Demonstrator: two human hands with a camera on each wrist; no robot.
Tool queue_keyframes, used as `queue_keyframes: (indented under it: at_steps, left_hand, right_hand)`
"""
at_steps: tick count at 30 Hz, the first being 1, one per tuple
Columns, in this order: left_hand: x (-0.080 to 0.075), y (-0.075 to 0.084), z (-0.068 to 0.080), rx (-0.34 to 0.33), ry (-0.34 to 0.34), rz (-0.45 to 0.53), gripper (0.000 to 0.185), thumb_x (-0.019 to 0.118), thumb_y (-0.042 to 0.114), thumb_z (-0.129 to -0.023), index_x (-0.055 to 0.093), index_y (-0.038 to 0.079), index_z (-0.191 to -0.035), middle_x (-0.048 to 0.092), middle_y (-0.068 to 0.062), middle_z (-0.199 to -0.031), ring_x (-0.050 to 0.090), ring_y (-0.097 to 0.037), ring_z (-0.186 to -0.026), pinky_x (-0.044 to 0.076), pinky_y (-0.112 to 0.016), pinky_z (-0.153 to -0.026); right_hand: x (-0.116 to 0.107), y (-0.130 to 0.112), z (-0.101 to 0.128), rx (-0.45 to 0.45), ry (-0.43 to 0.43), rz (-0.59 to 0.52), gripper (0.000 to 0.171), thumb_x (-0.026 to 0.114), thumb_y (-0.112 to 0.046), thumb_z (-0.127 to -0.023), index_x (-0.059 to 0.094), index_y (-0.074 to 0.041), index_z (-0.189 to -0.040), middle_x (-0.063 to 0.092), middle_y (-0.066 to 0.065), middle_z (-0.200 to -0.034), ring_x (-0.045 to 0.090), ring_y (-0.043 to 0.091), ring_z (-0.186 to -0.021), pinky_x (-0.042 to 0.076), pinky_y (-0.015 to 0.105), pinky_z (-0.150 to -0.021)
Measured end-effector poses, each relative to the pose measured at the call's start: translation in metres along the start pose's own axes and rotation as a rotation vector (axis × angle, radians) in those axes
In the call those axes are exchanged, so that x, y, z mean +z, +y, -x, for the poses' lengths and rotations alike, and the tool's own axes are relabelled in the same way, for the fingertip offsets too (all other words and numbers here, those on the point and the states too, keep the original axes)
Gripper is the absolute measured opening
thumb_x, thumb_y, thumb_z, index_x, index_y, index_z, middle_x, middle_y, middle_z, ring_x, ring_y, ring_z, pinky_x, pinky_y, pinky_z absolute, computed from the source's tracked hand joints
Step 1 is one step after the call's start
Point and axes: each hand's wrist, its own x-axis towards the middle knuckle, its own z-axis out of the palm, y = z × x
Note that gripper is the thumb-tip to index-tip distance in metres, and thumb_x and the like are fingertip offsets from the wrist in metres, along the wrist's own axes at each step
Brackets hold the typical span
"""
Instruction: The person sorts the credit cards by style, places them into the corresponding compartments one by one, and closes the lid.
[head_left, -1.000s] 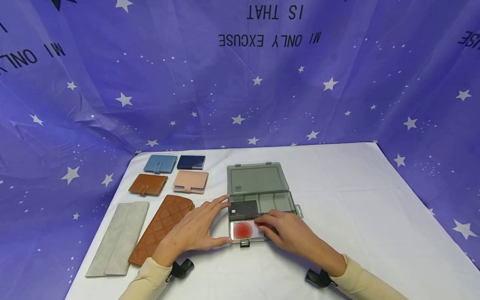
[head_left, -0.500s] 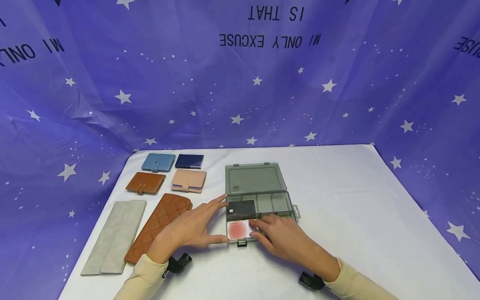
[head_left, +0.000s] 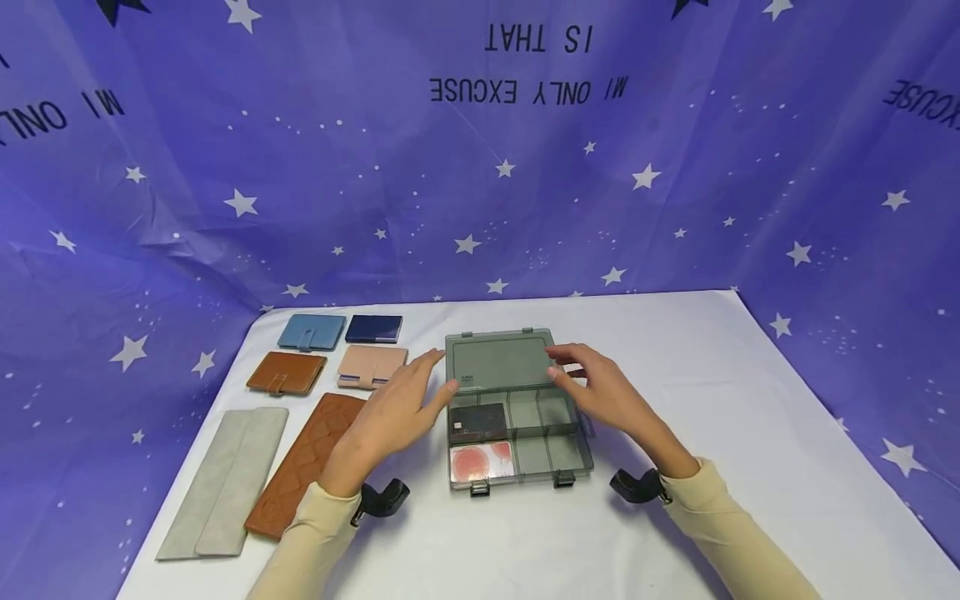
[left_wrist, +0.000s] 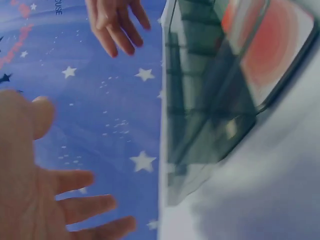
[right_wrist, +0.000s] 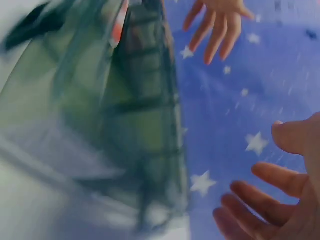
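A translucent grey-green compartment box lies on the white table with its lid laid back. In its left compartments are a black card at the back and a white card with red circles in front. My left hand hovers just left of the box, fingers extended and holding nothing. By the lid's right edge my right hand is raised, its fingers loosely bent around nothing. Both wrist views show bare palms apart from the box; the right wrist view is blurred.
On the left lie a light blue wallet, a navy card case, a brown wallet, a pink wallet, a long grey wallet and a quilted brown wallet, partly behind the left arm. Purple star-printed cloth surrounds the table.
My right hand has let go of the red-circled card, now lying in the front left compartment, and moved up beside the lid. My left hand has come off the box's left edge and risen.
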Motion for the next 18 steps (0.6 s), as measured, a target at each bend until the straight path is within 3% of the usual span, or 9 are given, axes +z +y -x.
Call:
queue_keyframes:
  at_steps: [6, 11, 18]
  left_hand:
    - [0.019, -0.013, -0.012, -0.106, 0.016, 0.219, 0.074, 0.036, 0.051, -0.116, 0.029, -0.004, -0.167, 0.034, -0.027, -0.170, 0.033, -0.043, -0.158, 0.028, -0.058, -0.126]
    - [0.032, -0.019, -0.022, -0.193, 0.037, 0.427, 0.070, 0.031, 0.044, -0.118, 0.024, -0.006, -0.166, 0.034, -0.033, -0.168, 0.039, -0.049, -0.153, 0.032, -0.061, -0.123]
    - [0.044, -0.019, -0.027, -0.259, -0.012, 0.933, 0.071, 0.025, 0.043, -0.119, 0.009, -0.007, -0.167, 0.018, -0.038, -0.171, 0.022, -0.052, -0.159, 0.023, -0.057, -0.128]
  right_hand:
    - [0.001, 0.039, -0.006, 0.195, -0.042, -0.105, 0.059, 0.055, -0.031, -0.114, 0.042, 0.001, -0.162, 0.048, 0.029, -0.161, 0.048, 0.049, -0.146, 0.041, 0.061, -0.118]
    - [0.006, 0.051, -0.009, 0.266, -0.101, -0.216, 0.066, 0.049, -0.036, -0.116, 0.030, -0.001, -0.168, 0.040, 0.029, -0.166, 0.040, 0.049, -0.152, 0.030, 0.062, -0.124]
    - [0.012, 0.052, -0.010, 0.316, -0.099, -0.376, 0.065, 0.047, -0.031, -0.117, 0.025, 0.002, -0.169, 0.033, 0.031, -0.169, 0.037, 0.048, -0.154, 0.035, 0.057, -0.123]
